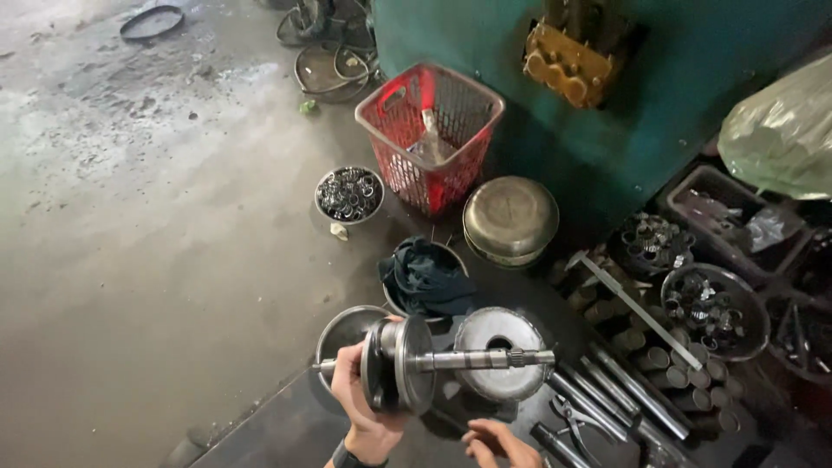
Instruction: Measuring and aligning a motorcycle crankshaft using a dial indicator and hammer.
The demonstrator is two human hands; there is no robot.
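The grey concrete floor (130, 217) fills the left of the view, and a green metal machine body (624, 113) rises behind a dark, crowded work surface (286, 429). On that surface stand a red plastic mesh basket (431, 134), a round steel lidded pan (511, 219) and a steel bowl with a dark blue rag (425, 277) in it. A small steel bowl of metal rings (348, 193) sits on the floor beside the basket.

The left hand (364, 407) has its grip clenched around a heavy steel shaft with thick discs (416, 360), held level above an empty steel bowl (347, 334). The heavy end looks best kept close to the palm, wrist firm.

The right hand (498, 442) hovers low, its grip released and fingers loosely curled, near pliers (572, 425); it could steady the splined tip.
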